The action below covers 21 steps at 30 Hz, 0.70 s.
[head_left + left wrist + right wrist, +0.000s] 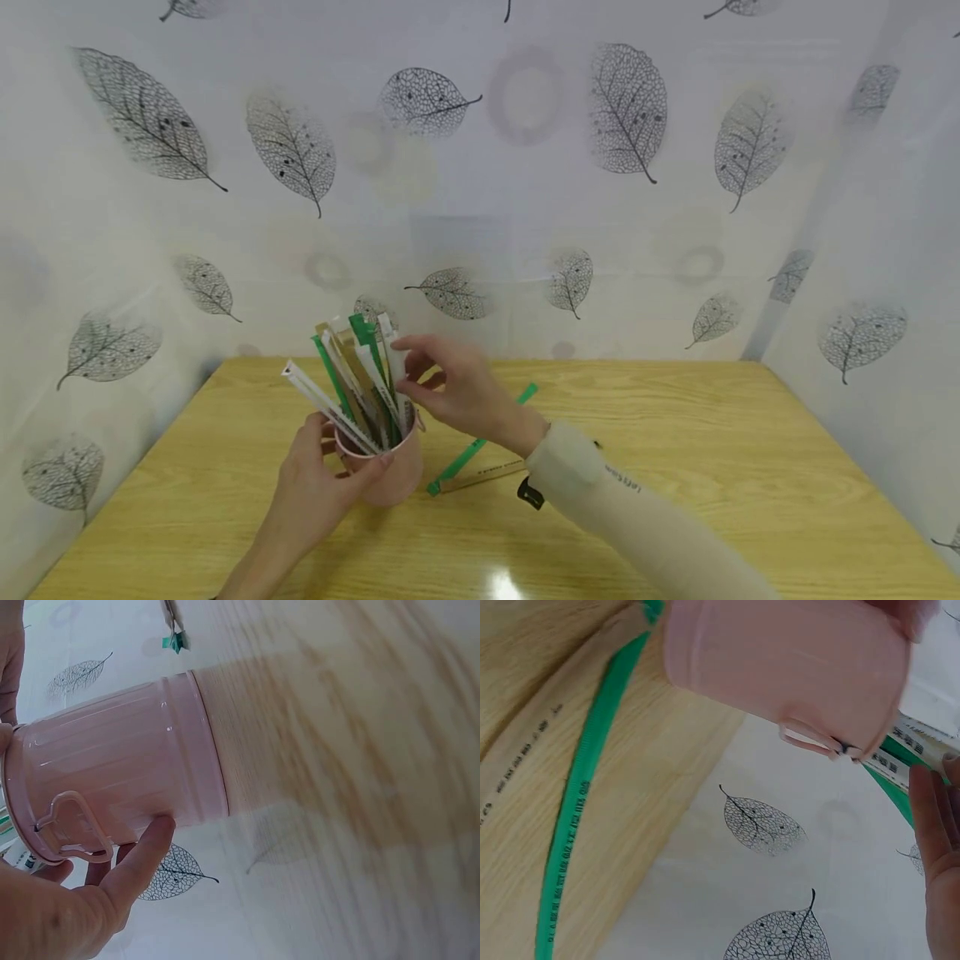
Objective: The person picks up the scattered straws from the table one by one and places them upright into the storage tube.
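Note:
A small pink pail [397, 475] with side loop handles stands upright on the table, full of slim paper-wrapped sticks [363, 392] in white, green and brown. My left hand [311, 483] grips the pail around its left and near side, thumb at the rim; in the left wrist view a finger lies along the pail wall [97, 761]. At the right side of the bunch, my right hand [457, 383] holds a white wrapped stick [397, 362] between thumb and fingers, its lower end inside the pail. Printed sleeves [891, 759] show past the rim in the right wrist view.
On the wooden table [675, 467], right of the pail, lie a green wrapped stick [468, 454] and a brown wrapped stick [480, 475], their near ends together. The right forearm passes over them. A leaf-patterned cloth [525, 208] walls the back and sides.

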Available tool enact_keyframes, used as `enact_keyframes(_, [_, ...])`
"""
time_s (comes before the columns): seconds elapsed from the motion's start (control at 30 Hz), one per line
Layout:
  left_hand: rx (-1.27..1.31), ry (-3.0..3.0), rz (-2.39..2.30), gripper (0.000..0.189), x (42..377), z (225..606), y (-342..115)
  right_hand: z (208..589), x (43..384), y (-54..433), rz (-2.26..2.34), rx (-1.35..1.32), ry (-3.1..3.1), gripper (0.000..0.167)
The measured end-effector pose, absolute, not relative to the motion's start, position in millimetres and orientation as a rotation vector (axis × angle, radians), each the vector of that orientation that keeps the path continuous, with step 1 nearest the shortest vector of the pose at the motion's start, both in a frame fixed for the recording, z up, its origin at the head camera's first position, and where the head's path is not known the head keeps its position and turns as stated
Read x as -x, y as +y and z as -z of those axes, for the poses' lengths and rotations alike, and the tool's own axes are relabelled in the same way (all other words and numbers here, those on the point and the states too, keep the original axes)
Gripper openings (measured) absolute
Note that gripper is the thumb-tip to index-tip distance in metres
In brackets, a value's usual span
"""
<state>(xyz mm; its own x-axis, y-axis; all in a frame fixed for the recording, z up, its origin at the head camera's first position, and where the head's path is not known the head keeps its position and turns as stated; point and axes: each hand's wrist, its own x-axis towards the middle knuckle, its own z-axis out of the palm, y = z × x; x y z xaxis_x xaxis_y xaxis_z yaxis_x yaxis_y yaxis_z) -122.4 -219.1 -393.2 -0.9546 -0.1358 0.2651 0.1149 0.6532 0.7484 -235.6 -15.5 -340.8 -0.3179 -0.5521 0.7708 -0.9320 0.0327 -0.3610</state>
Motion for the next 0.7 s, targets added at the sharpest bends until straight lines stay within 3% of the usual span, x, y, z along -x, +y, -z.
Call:
enact_keyframes(0.53, [-0.028, -2.581, 1.177, 0.075, 123, 394, -219, 352, 235, -5, -1.253, -1.497, -1.990, 0.064])
enact_keyframes(0.7, [-0.042, -2.593, 1.206, 0.076, 123, 393, -219, 352, 237, 13, -1.261, -1.430, -2.055, 0.061])
